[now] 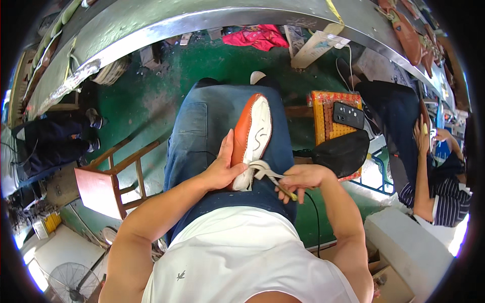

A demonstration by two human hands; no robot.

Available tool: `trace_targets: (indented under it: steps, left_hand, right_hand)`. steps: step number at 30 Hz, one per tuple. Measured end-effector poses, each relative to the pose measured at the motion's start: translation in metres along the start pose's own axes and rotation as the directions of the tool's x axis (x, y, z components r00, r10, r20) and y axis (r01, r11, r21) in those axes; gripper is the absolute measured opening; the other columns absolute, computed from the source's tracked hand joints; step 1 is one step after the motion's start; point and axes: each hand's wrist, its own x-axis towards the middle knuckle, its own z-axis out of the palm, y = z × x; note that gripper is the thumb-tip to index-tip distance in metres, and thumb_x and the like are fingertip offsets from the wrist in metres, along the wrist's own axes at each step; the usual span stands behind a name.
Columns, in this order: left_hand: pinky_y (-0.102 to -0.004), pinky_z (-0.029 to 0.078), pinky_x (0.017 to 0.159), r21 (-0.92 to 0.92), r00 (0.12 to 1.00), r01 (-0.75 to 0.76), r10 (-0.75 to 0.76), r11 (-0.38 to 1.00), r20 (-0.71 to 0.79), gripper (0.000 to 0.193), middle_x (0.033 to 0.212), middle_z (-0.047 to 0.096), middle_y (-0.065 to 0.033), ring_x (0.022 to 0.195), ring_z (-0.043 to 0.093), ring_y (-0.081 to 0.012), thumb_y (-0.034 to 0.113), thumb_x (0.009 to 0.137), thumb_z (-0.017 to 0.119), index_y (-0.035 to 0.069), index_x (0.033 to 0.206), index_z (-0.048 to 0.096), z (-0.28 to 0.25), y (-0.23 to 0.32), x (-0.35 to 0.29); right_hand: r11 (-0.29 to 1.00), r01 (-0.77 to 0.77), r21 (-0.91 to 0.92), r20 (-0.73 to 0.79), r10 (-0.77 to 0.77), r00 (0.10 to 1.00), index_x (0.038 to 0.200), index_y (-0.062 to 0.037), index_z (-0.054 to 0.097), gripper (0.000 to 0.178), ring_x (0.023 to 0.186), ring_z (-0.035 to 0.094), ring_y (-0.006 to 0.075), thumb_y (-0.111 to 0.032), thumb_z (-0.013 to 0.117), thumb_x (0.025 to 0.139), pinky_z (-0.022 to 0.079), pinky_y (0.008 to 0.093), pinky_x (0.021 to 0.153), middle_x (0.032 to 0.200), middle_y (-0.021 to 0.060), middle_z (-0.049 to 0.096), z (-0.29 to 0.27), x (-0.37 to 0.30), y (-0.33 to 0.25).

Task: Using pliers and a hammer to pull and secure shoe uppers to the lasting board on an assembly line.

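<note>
Across my lap lies an orange leather shoe upper (259, 126) with its white underside turned up and a dark wavy mark on it. My left hand (222, 165) is closed around its near end, thumb on the white underside and fingers along the orange side. In my right hand (305, 177) is a pair of pincers (261, 169) with pale metal jaws and a yellowish handle end. The jaws touch the near edge of the shoe, close to my left thumb. Whether they grip the material is too small to tell.
A metal-edged bench (212, 19) curves across the far side, with leather uppers (404, 35) at its right. On my right, a beaded seat (326, 118) bears a phone (348, 115) and a black pouch (343, 154). A wooden stool (101, 192) stands left. Co-workers sit on both sides.
</note>
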Motion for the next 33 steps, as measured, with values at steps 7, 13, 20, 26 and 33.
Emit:
trace_targets:
  steps: [7, 13, 20, 26, 33]
  left_hand:
    - [-0.0377, 0.013, 0.126, -0.007, 0.999, 0.036, -0.036, 0.999, 0.002, 0.116, 0.167, 0.001, -0.0275, 0.157, 0.003, -0.0371, 0.017, 0.086, 0.074, -0.001, 0.159, -0.015, -0.01, 0.015, 0.002]
    - [-0.0351, 0.027, 0.121, -0.001, 0.995, 0.007, -0.007, 1.0, 0.104, 0.122, 0.164, 0.025, -0.0212, 0.149, 0.031, -0.0244, 0.016, 0.087, 0.079, 0.001, 0.16, -0.017, -0.017, 0.016, 0.009]
    - [-0.0386, 0.044, 0.111, -0.847, 0.978, 0.136, 0.066, 0.513, 0.197, 0.108, 0.155, 0.044, -0.0129, 0.134, 0.054, -0.0234, 0.023, 0.082, 0.081, 0.006, 0.164, 0.013, -0.062, 0.099, -0.026]
    - [-0.0383, 0.045, 0.11, -0.632, 0.959, -0.269, 0.264, 0.726, -0.105, 0.106, 0.153, 0.047, -0.0184, 0.133, 0.055, -0.0265, 0.017, 0.079, 0.081, 0.002, 0.162, 0.018, -0.142, 0.236, 0.047]
    - [-0.0371, 0.057, 0.094, -0.119, 0.941, -0.255, 0.219, 0.96, -0.257, 0.07, 0.135, 0.061, -0.0142, 0.11, 0.068, -0.0227, 0.002, 0.088, 0.066, 0.0, 0.152, 0.038, -0.253, 0.396, 0.291]
  right_hand:
    - [0.715, 0.194, -0.671, -0.475, -0.616, 0.628, 0.102, 0.0022, 0.057, 0.038, 0.078, 0.07, 0.0312, -0.034, 0.048, 0.107, 0.054, 0.0453, 0.071, 0.084, 0.0159, 0.068, 0.086, -0.011, -0.048]
    - [0.663, 0.078, -0.745, -0.481, -0.614, 0.626, 0.098, 0.0011, 0.058, 0.033, 0.081, 0.064, 0.0472, -0.031, 0.053, 0.104, 0.051, 0.0514, 0.071, 0.084, 0.0256, 0.066, 0.061, -0.005, -0.033]
    - [0.483, -0.244, -0.841, -0.503, -0.864, 0.021, 0.113, 0.0002, 0.062, 0.032, 0.091, 0.066, 0.0451, -0.029, 0.055, 0.102, 0.052, 0.0495, 0.08, 0.096, 0.0243, 0.067, 0.006, -0.126, -0.093]
    - [0.374, -0.48, -0.794, -0.184, -0.9, -0.396, 0.121, 0.0026, 0.058, 0.042, 0.1, 0.061, 0.047, -0.034, 0.059, 0.1, 0.048, 0.0514, 0.087, 0.108, 0.0269, 0.064, -0.141, -0.215, -0.209]
    - [0.547, -0.56, -0.622, -0.319, -0.83, -0.457, 0.12, 0.0009, 0.058, 0.045, 0.104, 0.061, 0.0442, -0.038, 0.063, 0.097, 0.048, 0.0502, 0.089, 0.11, 0.0248, 0.064, -0.262, -0.238, -0.281]
